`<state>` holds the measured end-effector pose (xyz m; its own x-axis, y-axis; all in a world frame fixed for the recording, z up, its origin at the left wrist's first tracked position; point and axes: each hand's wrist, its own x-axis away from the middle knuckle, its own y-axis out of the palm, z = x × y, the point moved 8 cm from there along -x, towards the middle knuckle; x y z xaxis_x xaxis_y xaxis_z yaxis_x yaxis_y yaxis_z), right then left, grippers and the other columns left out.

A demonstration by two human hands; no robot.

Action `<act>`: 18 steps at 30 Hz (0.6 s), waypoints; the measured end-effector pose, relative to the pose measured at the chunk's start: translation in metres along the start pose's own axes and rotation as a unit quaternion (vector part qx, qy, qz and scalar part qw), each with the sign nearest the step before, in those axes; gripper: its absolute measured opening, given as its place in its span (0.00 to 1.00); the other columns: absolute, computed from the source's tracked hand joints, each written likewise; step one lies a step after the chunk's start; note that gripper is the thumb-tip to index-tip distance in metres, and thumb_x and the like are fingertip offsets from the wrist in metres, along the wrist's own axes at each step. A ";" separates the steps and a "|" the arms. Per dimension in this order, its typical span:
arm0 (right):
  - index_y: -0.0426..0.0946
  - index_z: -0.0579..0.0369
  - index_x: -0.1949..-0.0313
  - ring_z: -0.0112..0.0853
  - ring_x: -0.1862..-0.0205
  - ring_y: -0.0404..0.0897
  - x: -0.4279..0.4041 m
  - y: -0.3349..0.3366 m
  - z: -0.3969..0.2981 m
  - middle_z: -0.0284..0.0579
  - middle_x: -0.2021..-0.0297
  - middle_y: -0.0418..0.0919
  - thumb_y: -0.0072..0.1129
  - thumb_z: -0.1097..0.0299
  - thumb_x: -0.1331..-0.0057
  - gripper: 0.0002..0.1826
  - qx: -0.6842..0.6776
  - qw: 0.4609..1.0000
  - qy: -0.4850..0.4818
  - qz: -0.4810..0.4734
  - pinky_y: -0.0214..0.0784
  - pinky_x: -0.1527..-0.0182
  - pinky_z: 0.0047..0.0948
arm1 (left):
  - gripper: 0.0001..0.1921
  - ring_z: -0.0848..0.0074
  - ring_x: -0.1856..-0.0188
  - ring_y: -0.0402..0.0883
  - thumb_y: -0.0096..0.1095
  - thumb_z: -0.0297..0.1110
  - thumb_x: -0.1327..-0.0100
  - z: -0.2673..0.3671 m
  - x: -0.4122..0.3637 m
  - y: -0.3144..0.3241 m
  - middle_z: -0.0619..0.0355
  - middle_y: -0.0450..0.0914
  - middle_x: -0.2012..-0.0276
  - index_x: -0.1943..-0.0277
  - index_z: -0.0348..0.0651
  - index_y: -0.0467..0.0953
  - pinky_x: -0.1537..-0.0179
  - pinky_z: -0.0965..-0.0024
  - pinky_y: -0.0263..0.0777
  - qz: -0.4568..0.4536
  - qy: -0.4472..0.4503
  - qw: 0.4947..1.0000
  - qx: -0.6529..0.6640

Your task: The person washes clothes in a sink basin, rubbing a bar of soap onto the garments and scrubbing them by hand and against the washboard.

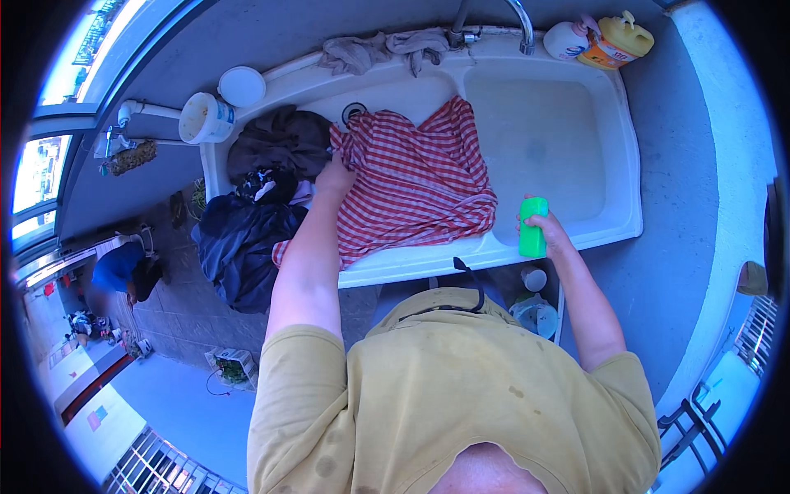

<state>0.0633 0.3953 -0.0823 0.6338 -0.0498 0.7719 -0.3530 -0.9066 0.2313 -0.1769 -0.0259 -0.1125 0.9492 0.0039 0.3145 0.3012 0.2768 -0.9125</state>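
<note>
A red-and-white checked cloth (413, 179) lies spread, with wrinkles, over the left washboard side of a white laundry sink (426, 265). At the cloth's upper left edge, my left hand (336, 178) has its fingers closed on the fabric. My right hand (551, 233) grips a bright green bar of soap (533, 227), held upright above the sink's front rim. To the right of the cloth is the sink's deeper basin (537, 148), which seems to hold cloudy water. Dark clothes (278, 142) are heaped left of my left hand, and a navy garment (244, 247) hangs over the rim.
A chrome faucet (526, 37) arches over the back rim, near grey rags (382, 49). A white pump bottle (566, 40) and a yellow jug (617, 43) stand at the back right. A white tub (207, 118) sits at the left corner. Farther left, a person (117, 265) bends over.
</note>
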 end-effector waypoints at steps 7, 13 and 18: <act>0.52 0.51 0.33 0.37 0.61 0.78 -0.005 0.016 -0.009 0.47 0.59 0.73 0.52 0.74 0.50 0.42 0.004 1.000 -0.003 -0.005 0.73 0.58 0.36 | 0.10 0.63 0.68 0.81 0.56 0.31 0.42 -0.018 0.035 -0.009 0.52 0.80 0.71 0.60 0.37 0.76 0.63 0.64 0.72 -0.045 -0.043 0.940 0.335; 0.55 0.51 0.34 0.34 0.61 0.78 -0.039 0.110 -0.040 0.45 0.59 0.72 0.52 0.74 0.50 0.40 0.086 0.990 -0.029 -0.107 0.71 0.58 0.33 | 0.13 0.64 0.61 0.79 0.61 0.34 0.43 -0.037 0.065 -0.006 0.51 0.79 0.66 0.57 0.38 0.75 0.60 0.65 0.71 0.131 0.013 0.974 0.185; 0.60 0.55 0.38 0.41 0.54 0.76 -0.086 0.168 -0.043 0.46 0.53 0.71 0.57 0.68 0.52 0.38 0.360 0.922 -0.118 -0.084 0.68 0.51 0.35 | 0.12 0.80 0.73 0.76 0.59 0.32 0.39 -0.055 0.048 0.046 0.55 0.79 0.66 0.55 0.34 0.74 0.71 0.75 0.68 -0.063 -0.121 0.964 0.228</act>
<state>-0.0803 0.2649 -0.0845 0.8004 0.1035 0.5905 0.2574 -0.9489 -0.1826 -0.1121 -0.0656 -0.1539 0.8424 0.1513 0.5171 0.2894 0.6826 -0.6710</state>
